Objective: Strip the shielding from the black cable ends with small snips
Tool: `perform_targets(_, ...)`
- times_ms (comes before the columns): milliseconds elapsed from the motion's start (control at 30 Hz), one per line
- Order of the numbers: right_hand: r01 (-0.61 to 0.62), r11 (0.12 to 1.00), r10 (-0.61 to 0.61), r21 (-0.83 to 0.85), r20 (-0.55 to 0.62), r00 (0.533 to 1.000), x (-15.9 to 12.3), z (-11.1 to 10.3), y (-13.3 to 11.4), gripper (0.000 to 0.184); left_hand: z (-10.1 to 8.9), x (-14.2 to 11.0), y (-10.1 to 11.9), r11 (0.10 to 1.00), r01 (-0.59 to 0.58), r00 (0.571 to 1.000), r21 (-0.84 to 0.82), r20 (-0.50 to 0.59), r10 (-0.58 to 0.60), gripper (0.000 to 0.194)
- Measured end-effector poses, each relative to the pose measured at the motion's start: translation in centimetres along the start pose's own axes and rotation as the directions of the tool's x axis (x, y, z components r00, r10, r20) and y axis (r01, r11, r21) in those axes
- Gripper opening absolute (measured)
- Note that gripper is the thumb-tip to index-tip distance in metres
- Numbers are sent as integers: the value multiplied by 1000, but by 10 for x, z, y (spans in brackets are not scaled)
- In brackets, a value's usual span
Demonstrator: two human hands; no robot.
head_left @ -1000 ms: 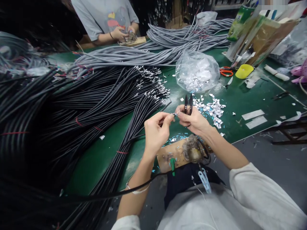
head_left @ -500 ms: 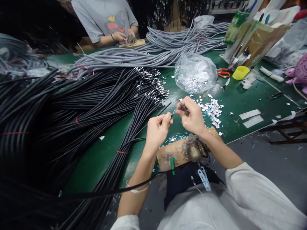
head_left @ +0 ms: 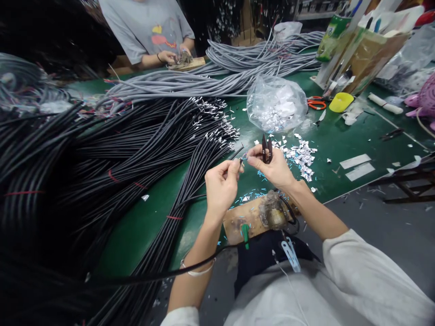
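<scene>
My left hand is closed in a pinch on the end of a thin black cable, which runs back under my left forearm. My right hand is closed round small black snips, whose blades point up, and its fingertips meet the cable end beside my left thumb. Both hands hover over the green table, just above a wooden board with a lump of residue on it. Small blue and silver offcuts lie under the hands.
Large bundles of black cables fill the left, grey cables the back. A clear bag of foil scraps, loose foil bits, orange scissors and a yellow cup lie right. Another person works across the table.
The snips' blades were up, dropped flat half a second ago, and point up again now. Both hands stay at the cable end, shifted slightly.
</scene>
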State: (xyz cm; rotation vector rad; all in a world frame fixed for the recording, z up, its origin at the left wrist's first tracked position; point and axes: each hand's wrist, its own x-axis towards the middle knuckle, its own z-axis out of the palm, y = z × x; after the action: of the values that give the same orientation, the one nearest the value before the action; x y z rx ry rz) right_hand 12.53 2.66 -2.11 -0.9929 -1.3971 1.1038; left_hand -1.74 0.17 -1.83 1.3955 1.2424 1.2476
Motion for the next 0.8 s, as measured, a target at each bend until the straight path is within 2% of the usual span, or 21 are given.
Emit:
perform_targets(100, 59, 998, -60, -30, -27, 998, 0, 0, 1, 24, 0, 0, 0, 1000, -7, 1000, 27, 2, 7, 38)
perform_targets(233, 150, 989, -151, 12, 104, 983, 1, -3, 0, 16, -1, 4, -4, 999, 20, 999, 29, 43, -21, 41)
perform_targets(333, 274, 954, -251, -119, 177, 952, 1, -5, -1, 11, -1, 8, -7, 987, 126, 983, -105, 149, -109, 46)
perform_targets(400, 301, 922, -277, -244, 127, 952, 1, -5, 0, 12, -1, 9, -7, 977, 156, 977, -149, 168, -130, 45)
perform_targets(467, 272, 918, -273, -289, 38, 961, 1, -3, 2, 12, 1, 9, -7, 986, 122, 987, -116, 121, -108, 42)
perform_targets(567, 215, 950, -228, -227, -33, 973, 0, -1, 4, 8, 2, 6, -6, 997, 47, 998, -59, 32, -45, 34)
perform_targets(667, 157, 976, -156, -151, 19, 988, -1, -4, 2, 12, 2, 5, -4, 998, -63, 998, -22, -15, 63, 26)
perform_targets(800, 153, 976, -136, -156, 118, 984, 1, -15, -3, 23, -1, 4, -2, 958, -229, 972, 175, -11, 234, 16)
